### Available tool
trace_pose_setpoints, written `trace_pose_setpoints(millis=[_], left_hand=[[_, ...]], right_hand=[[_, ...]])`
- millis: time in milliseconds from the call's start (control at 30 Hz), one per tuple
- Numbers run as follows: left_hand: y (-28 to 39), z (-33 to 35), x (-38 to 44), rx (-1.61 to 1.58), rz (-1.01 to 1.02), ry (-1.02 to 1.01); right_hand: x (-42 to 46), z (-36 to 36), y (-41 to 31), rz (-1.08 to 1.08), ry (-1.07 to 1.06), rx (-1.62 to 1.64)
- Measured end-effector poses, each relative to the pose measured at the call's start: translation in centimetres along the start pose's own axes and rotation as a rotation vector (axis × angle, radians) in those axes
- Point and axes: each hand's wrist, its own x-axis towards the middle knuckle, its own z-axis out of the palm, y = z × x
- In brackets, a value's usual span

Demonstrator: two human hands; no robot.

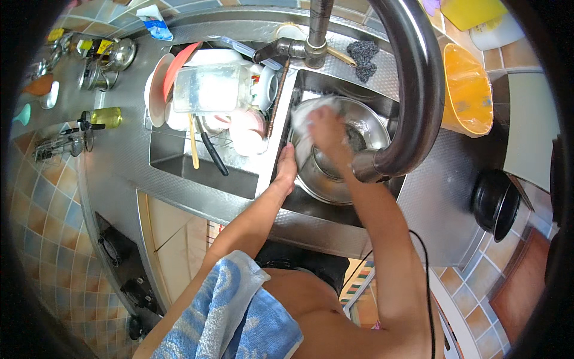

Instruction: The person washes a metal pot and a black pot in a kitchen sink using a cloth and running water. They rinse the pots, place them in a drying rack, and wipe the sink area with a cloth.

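A round stainless steel basin [327,193] lies in the right sink bowl. My left hand [286,167] grips its left rim, with the fingertips hidden behind the wall. Pressed against the upper left of the inside is a white cloth [309,110], held under my right hand [326,128], which is blurred. The dark curved faucet [417,89] arches over the right side of the basin and partly hides it.
A wire rack holding dishes, a clear plastic container [210,88], a red plate [176,72] and a black-handled utensil [211,150] fills the left bowl. Dark scouring pads [364,56] lie behind the basin. An orange bin [466,92] and black pot [493,204] stand right.
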Motion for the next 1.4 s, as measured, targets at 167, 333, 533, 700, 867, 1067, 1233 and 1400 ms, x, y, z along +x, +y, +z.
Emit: trace_pose_setpoints(millis=[167, 333, 533, 700, 867, 1067, 1233, 1400], left_hand=[[-1.9, -0.3, 1.3, 0.066, 0.119, 0.015], [-0.8, -0.1, -0.6, 0.014, 0.217, -0.014], [-0.6, 1.1, -3.1, 0.032, 0.341, 0.007], [0.0, 2.6, -6.7, 0.196, 0.737, 0.108], [3.8, 2.8, -10.9, 0.365, 0.713, 0.093], [6.9, 0.5, -14.1, 0.332, 0.821, 0.116], [8.0, 0.7, -13.8, 0.584, 0.836, 0.128], [7.9, 1.9, -12.7, 0.530, 0.910, 0.090]], right_hand=[[-5.7, -4.9, 8.0, 0.392, -0.346, -0.289], [-12.3, -4.8, 2.0, 0.523, -0.304, 0.089], [-7.5, -3.4, -5.5, 0.134, 0.040, 0.751], [-1.8, -10.7, -8.1, -0.440, 0.197, 0.357], [3.9, -11.8, -1.2, -0.373, 0.337, 0.328], [0.1, -11.5, 5.3, 0.334, 0.622, 0.508], [1.1, -12.4, 2.8, 0.159, 0.576, 0.540], [0.5, -17.2, -7.6, -0.671, 0.348, 0.336]])
